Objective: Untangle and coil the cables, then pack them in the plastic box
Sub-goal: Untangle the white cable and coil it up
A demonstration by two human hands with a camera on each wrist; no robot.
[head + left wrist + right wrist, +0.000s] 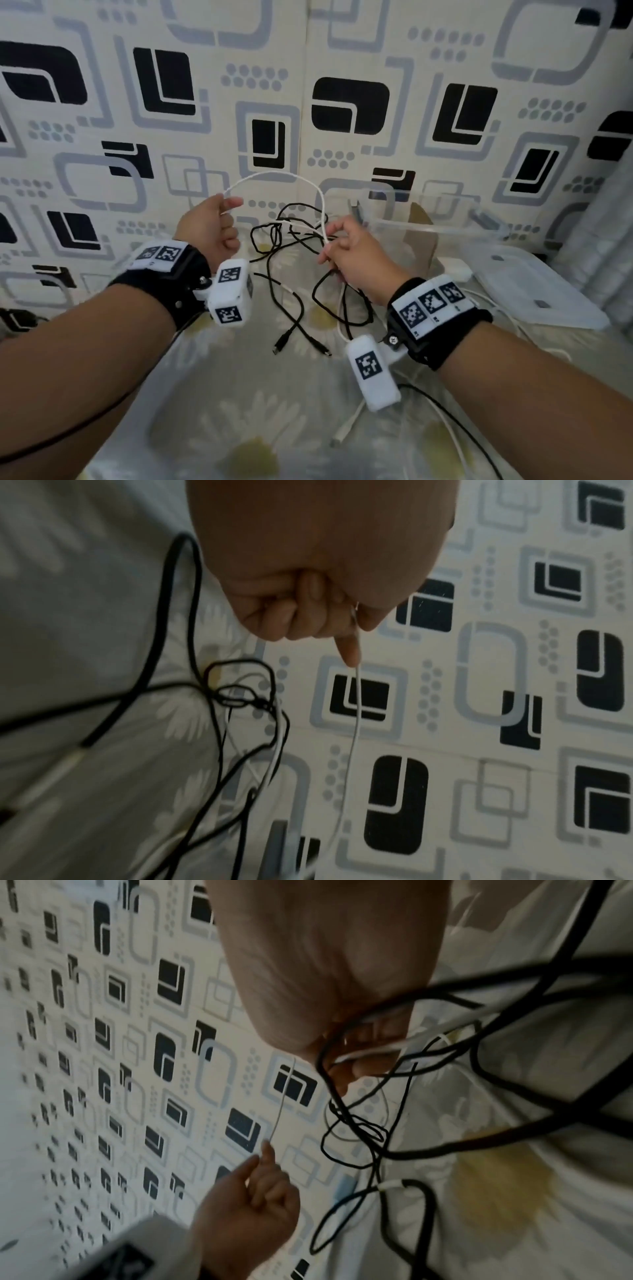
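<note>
A thin white cable (274,176) arches in the air between my two hands above the bed. My left hand (219,222) pinches one end of it between thumb and forefinger; in the left wrist view the white cable (354,718) runs away from the left hand (329,615). My right hand (346,253) grips the other side of the white cable together with strands of the tangled black cables (294,246), which hang down onto the sheet. In the right wrist view black cables (445,1069) loop around the right hand (359,1053). The clear plastic box (428,219) stands at the right, behind my right hand.
The box's clear lid (534,287) lies flat at the right on the flowered bedsheet (257,411). Black plug ends (301,346) rest in the middle of the sheet, and more white cable (452,435) trails at the lower right. A patterned wall (308,85) closes the back.
</note>
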